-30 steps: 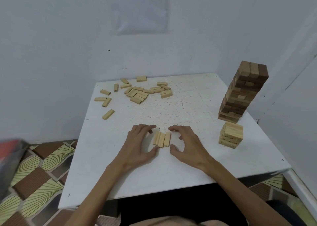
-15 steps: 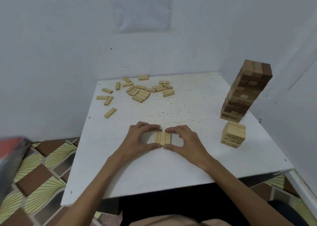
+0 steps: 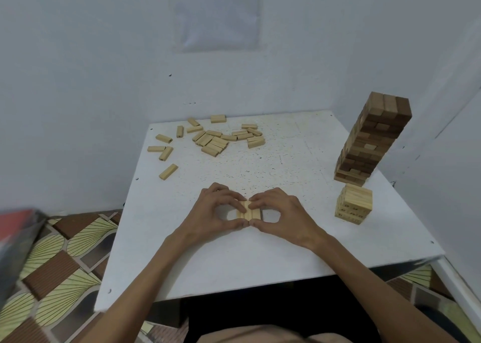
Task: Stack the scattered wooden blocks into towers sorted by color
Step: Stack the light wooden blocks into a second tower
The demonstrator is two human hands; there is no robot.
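Three light wooden blocks [image 3: 248, 212] lie side by side as one row near the middle of the white table [image 3: 286, 251]. My left hand [image 3: 210, 212] pinches the row from the left, thumb at its near end and fingers at its far end. My right hand [image 3: 281, 215] pinches it the same way from the right. A short light-block stack [image 3: 354, 203] stands at the right. Behind it rises a tall, slightly leaning tower of dark brown blocks [image 3: 372, 139]. Several loose light blocks [image 3: 213, 141] lie scattered at the table's far left.
White walls close in behind and to the right of the table, with a printed sheet [image 3: 216, 12] taped on the back wall. A patterned floor mat [image 3: 65, 259] shows at the left, and a blurred red and grey object [image 3: 15, 238] sits at the left edge.
Both hands have closed in on the three blocks, squeezing a loosely splayed group into a tight, even row. Their fingertips now nearly touch over it.
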